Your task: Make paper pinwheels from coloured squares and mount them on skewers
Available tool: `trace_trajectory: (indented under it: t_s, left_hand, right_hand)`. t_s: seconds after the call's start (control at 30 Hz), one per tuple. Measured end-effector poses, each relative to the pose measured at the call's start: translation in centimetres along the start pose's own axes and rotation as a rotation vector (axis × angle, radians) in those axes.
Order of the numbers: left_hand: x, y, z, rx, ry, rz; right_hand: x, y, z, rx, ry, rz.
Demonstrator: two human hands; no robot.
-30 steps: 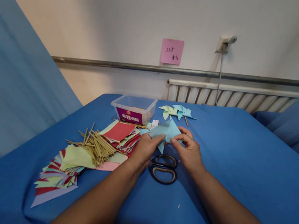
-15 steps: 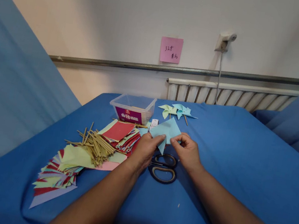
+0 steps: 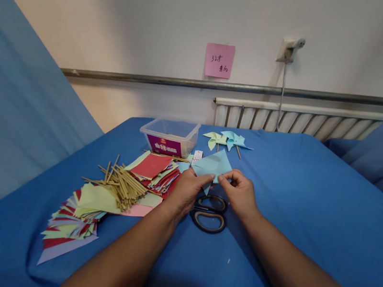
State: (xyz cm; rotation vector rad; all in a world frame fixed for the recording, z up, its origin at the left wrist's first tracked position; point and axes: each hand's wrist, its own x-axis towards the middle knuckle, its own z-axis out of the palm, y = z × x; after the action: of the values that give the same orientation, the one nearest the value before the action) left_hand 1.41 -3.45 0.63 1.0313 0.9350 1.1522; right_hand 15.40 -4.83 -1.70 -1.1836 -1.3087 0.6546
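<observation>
A light blue sheet of paper point(image 3: 214, 163) with cut flaps is held up between both hands. My left hand point(image 3: 189, 189) grips its left side, thumb on top. With thumb and fingertips, my right hand point(image 3: 240, 192) pinches its lower right corner. One flap hangs down between the hands. Scissors point(image 3: 208, 221) with dark handles lie on the blue cloth just below the paper; their blades are hidden by my left hand. Beyond the paper lie a green paper pinwheel point(image 3: 215, 140) and a blue paper pinwheel point(image 3: 236, 141), both on sticks.
On the left lie a heap of thin sticks point(image 3: 126, 186), a stack of coloured paper point(image 3: 151, 166) and fanned paper sheets point(image 3: 73, 224). A clear plastic box point(image 3: 168, 140) stands behind them. Blue curtains point(image 3: 12, 100) hang at both sides.
My left thumb has shifted slightly right over the paper, nearer to my right fingertips. Less of the hanging flap shows now. The view has tilted slightly.
</observation>
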Motion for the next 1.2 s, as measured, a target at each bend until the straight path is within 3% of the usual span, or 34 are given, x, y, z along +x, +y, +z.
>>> trace_trajectory:
  t_s: [1.2]
  left_hand:
    - [-0.03,-0.24,0.32,0.01,0.023,-0.001]
  right_hand:
    - [-0.09,-0.05,0.06,-0.019,-0.031,0.098]
